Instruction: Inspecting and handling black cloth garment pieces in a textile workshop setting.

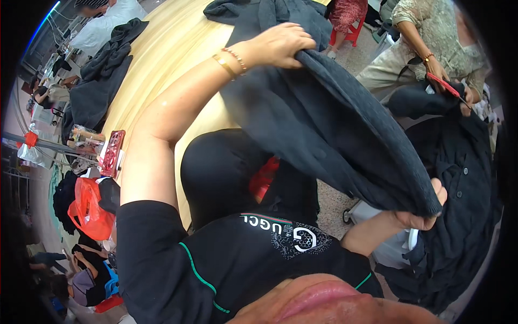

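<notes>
A dark grey-black garment [345, 135] is stretched between my hands, and its kind cannot be made out. My left hand [283, 46], with bracelets on the wrist, is closed on one end of its thick folded edge, up above the table. At the other end, lower right, the fingers of my right hand [423, 210] are wrapped round the same edge. The cloth hangs down from that edge toward my lap, partly blurred. Beyond my left hand, another dark garment [270, 16] lies on the table.
The pale wooden table [156, 59] curves away to the left; a red-cased phone [113, 154] stands at its edge. At right, another person's hand works red-handled scissors [445, 86] on dark cloth. A buttoned black garment [458, 178] hangs beside me. A red plastic bag [90, 208] is at left.
</notes>
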The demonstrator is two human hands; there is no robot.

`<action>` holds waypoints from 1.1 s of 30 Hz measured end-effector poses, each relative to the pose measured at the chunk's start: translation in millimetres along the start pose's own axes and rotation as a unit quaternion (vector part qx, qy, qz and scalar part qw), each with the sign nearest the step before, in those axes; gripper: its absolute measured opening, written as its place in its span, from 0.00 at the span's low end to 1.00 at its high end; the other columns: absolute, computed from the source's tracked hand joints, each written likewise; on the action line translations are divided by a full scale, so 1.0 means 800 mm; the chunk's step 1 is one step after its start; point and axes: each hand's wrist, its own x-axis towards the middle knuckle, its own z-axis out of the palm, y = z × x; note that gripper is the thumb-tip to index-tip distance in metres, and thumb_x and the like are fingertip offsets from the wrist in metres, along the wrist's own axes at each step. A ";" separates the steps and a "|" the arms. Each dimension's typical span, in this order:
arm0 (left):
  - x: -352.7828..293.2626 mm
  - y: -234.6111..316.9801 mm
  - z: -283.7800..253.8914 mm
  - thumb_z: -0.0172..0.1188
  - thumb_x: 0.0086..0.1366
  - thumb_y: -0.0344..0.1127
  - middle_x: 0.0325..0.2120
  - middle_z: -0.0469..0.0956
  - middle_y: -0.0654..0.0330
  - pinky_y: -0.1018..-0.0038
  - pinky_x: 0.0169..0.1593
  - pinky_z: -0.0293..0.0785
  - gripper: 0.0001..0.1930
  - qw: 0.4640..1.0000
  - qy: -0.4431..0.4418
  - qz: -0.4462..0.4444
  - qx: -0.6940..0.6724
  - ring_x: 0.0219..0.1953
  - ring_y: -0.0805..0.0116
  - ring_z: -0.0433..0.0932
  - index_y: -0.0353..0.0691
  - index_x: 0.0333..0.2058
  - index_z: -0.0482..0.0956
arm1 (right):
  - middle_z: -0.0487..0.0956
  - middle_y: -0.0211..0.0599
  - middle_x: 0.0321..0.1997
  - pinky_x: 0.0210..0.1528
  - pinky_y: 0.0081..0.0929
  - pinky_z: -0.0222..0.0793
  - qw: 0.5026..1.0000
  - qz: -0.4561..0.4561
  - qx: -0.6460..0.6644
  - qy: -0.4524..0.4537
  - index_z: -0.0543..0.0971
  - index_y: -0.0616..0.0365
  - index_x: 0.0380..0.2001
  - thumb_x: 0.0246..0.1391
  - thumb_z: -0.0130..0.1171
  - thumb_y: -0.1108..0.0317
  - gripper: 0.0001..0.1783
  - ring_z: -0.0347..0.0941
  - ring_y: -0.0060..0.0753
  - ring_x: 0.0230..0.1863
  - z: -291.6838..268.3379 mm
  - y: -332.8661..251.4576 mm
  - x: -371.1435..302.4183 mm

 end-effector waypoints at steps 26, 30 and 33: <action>-0.243 0.035 -0.063 0.61 0.62 0.45 0.21 0.66 0.64 0.73 0.31 0.66 0.16 0.866 -0.103 -0.433 -0.226 0.25 0.75 0.65 0.35 0.29 0.72 | 0.78 0.47 0.50 0.57 0.49 0.67 0.946 0.189 0.076 0.252 0.76 0.64 0.47 0.62 0.50 0.63 0.17 0.73 0.48 0.51 -0.224 0.071 0.025; -0.186 0.037 -0.019 0.61 0.60 0.51 0.20 0.73 0.63 0.74 0.34 0.68 0.18 0.890 -0.118 -0.377 -0.230 0.27 0.74 0.72 0.39 0.31 0.79 | 0.76 0.48 0.52 0.61 0.54 0.62 0.916 0.139 -0.005 0.376 0.76 0.60 0.48 0.61 0.50 0.62 0.17 0.70 0.50 0.56 -0.293 0.041 0.021; -0.101 0.053 -0.047 0.61 0.62 0.38 0.23 0.73 0.67 0.78 0.30 0.67 0.10 0.848 -0.073 -0.344 -0.397 0.27 0.78 0.69 0.36 0.32 0.77 | 0.76 0.47 0.53 0.61 0.53 0.63 0.949 0.209 0.026 0.234 0.76 0.58 0.51 0.62 0.49 0.65 0.17 0.71 0.48 0.55 -0.225 0.036 0.032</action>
